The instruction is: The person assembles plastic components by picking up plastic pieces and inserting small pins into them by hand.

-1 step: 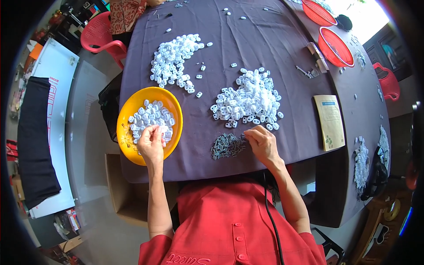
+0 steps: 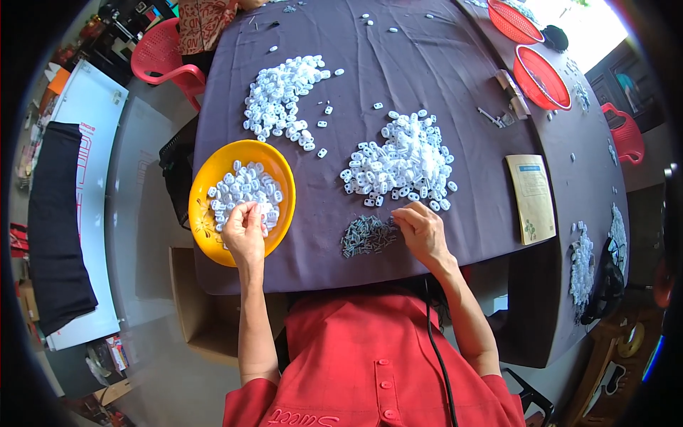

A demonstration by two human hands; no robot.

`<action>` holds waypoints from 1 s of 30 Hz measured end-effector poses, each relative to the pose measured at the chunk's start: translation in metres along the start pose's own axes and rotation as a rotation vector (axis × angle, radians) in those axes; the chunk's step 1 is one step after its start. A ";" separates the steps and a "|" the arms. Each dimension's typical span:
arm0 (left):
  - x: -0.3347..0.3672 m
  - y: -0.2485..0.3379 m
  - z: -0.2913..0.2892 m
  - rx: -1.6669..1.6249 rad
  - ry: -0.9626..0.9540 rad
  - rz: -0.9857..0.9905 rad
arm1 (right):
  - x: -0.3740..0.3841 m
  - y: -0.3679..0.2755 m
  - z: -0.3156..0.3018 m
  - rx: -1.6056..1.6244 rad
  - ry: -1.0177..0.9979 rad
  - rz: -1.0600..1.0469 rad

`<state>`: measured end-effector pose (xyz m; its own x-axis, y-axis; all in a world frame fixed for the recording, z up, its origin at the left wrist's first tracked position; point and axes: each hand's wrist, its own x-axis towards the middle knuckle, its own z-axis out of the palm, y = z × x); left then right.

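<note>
Over the yellow bowl (image 2: pixel 283 167), my left hand (image 2: pixel 244 233) is closed in a pinch on what looks like a small white plastic piece, partly hidden by the fingers. Many oval white pieces with two holes (image 2: pixel 245 185) lie in that bowl. My right hand (image 2: pixel 425 233) is also pinched, at the right edge of a heap of small grey screw-like pins (image 2: pixel 364 236); whatever its fingertips hold is too small to make out. Just beyond that hand is a large pile of the white pieces (image 2: pixel 405 156).
Another white pile (image 2: pixel 281 96) lies farther left on the dark tablecloth (image 2: pixel 341 57). To the right are a yellowish booklet (image 2: pixel 531 203) and two red baskets (image 2: pixel 542 78). A cardboard box (image 2: pixel 196 313) stands below the table's left corner. Someone in patterned clothing (image 2: pixel 203 25) is beyond.
</note>
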<state>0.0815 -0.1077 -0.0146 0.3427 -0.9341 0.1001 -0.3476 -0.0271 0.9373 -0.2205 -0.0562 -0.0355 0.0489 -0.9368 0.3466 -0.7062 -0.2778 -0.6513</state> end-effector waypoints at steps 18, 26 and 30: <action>-0.078 0.025 0.075 -0.179 -0.443 -0.003 | 0.032 -0.015 0.020 -0.163 -0.134 0.098; -0.085 0.042 0.103 -0.428 -0.559 -0.330 | 0.004 -0.026 0.015 0.913 0.042 0.560; -0.088 0.037 0.108 -0.501 -0.536 -0.310 | 0.003 -0.035 0.008 1.025 0.082 0.613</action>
<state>-0.0561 -0.0648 -0.0246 -0.1510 -0.9576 -0.2452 0.1723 -0.2697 0.9474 -0.1902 -0.0513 -0.0167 -0.1705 -0.9664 -0.1922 0.2977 0.1354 -0.9450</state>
